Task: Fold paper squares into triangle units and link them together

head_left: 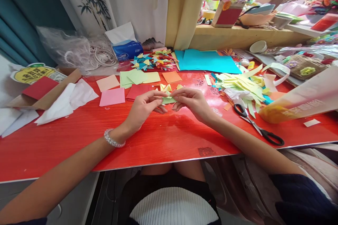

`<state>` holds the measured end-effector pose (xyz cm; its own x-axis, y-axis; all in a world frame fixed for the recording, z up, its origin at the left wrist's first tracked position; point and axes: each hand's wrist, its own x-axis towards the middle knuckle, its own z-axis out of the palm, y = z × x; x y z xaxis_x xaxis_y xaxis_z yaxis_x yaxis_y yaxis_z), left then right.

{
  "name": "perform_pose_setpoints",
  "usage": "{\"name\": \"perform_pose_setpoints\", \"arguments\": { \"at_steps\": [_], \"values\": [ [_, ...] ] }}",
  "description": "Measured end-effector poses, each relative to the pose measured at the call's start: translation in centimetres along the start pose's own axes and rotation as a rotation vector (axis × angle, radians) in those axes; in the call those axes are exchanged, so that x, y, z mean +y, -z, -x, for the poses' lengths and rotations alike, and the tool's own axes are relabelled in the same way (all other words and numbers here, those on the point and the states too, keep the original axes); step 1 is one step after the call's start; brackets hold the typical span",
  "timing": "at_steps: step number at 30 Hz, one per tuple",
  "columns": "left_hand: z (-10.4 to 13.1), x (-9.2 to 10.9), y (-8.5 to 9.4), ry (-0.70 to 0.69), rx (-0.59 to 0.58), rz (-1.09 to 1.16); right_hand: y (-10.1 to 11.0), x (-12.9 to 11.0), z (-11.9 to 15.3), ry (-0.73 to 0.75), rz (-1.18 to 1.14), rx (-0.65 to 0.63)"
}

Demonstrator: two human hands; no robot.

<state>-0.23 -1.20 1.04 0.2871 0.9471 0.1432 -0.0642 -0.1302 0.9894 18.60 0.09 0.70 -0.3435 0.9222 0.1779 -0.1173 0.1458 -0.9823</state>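
1. Currently, at far left, I register a cardboard box [59, 87] on the red tabletop [158, 140], with red paper [41, 88] inside it and crumpled white tissue [69, 102] against its near side.
2. Right of the box, I locate a peach square [107, 83] and, nearer me, a pink square [112, 97]. Light green sheets [134, 76] lie beyond the red squares [136, 91].
3. My left hand [144, 109], braceleted at the wrist, is closed in a pinch on the left end of a small green paper piece [169, 100].
4. This piece is positioned between both hands, above the middle of the tabletop; yellow folded pieces [166, 88] sit just beyond it. Its exact fold is partly hidden by the fingers.
5. My right hand [194, 103] is closed in a pinch on the piece's right end. The hands are near each other, with a small gap between.
6. Beyond the right hand, I note blue sheets [211, 62].
7. Further right, I identify a heap of green strips [240, 84] and, nearer me, black-handled scissors [255, 126], blades partly open.
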Motion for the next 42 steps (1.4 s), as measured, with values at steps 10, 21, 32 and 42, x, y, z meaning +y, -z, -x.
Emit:
{"name": "perform_pose_setpoints", "arguments": {
  "at_steps": [10, 21, 32, 42],
  "values": [
    [0.0, -0.1, -0.1, 0.019, 0.023, -0.006, -0.2, -0.3, 0.0, -0.068, -0.06, -0.025],
    [0.2, -0.3, -0.2, -0.01, -0.003, -0.02, -0.7, -0.3, 0.2, -0.115, -0.058, 0.024],
    [0.0, -0.6, -0.5, 0.016, 0.008, 0.014, -0.9, -0.4, 0.3, -0.041, -0.005, 0.005],
    [-0.1, -0.9, -0.5, -0.048, 0.012, -0.026, -1.0, -0.3, 0.5, -0.094, -0.034, 0.007]
  ]
}}
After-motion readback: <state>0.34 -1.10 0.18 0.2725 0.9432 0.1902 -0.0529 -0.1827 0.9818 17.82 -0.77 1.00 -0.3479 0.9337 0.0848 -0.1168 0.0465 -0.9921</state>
